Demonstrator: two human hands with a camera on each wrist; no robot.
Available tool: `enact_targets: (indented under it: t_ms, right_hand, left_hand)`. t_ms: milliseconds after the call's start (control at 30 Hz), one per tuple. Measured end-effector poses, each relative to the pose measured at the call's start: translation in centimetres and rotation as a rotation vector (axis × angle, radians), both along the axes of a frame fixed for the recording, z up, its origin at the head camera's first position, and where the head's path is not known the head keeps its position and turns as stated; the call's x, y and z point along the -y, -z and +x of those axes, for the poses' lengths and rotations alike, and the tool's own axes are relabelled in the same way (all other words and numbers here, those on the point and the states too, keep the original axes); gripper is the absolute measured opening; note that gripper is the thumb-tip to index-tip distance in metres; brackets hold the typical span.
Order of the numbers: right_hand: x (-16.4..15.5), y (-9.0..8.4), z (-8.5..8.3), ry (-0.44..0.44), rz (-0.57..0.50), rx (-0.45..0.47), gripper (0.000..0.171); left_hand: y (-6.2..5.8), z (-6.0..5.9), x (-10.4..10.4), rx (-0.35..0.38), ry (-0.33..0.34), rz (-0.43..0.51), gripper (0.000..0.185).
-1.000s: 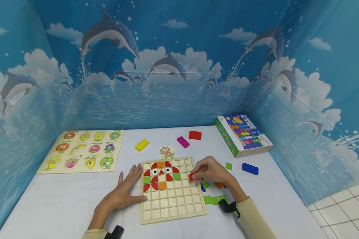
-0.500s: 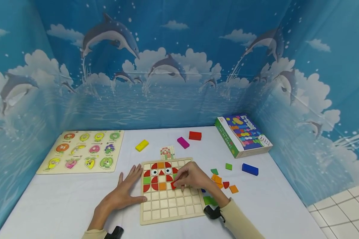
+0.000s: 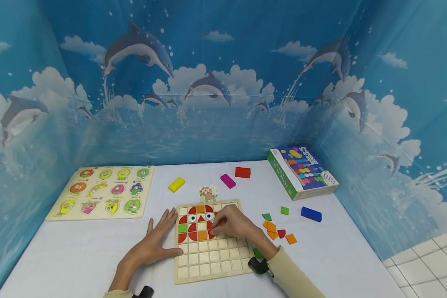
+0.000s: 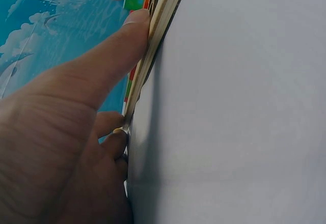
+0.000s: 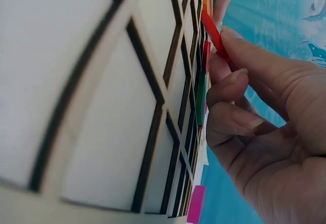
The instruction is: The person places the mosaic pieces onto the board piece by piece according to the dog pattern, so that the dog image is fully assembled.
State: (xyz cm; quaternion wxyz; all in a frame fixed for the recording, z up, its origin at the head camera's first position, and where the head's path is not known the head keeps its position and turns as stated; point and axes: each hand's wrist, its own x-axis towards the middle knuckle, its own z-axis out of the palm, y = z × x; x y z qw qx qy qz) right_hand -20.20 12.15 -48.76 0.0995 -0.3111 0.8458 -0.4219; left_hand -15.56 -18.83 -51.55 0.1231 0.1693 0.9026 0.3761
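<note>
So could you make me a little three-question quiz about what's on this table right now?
1. True or false: the left hand lies flat beside the grid board.
2. What colour is the tile that the right hand pinches?
3. The blue block lies nearest to: A) the fruit puzzle B) the game box C) the yellow block

Key: 1 true; 2 red; 3 B.

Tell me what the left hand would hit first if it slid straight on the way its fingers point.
Probably nothing soon. The left hand lies flat along the left edge of the wooden grid puzzle board, fingers aimed up and right. Beyond them is bare white table; the yellow rectangular block sits roughly on that line, though depth is uncertain.
</note>
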Motion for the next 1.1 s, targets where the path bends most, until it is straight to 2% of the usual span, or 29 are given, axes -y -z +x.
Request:
enact_targets:
  t_ms: [400,767,1100]
  right_hand:
    - [0.19,0.38,0.56,0.007,0.022,0.003,0.007]
    - [0.08,0.01,0.53,-0.007,0.029,0.001,0.010]
    - [-0.46,-0.44,0.22,-0.018,0.019,0.030,0.010]
  left_hand:
    - [0.38,0.30,-0.10,0.010,0.008,0.011,0.118]
    - [-0.02,0.22,-0.09,0.009,0.005,-0.006,0.118]
    - [-0.03,0.32,-0.08,-0.023,0.006,0.013,0.117]
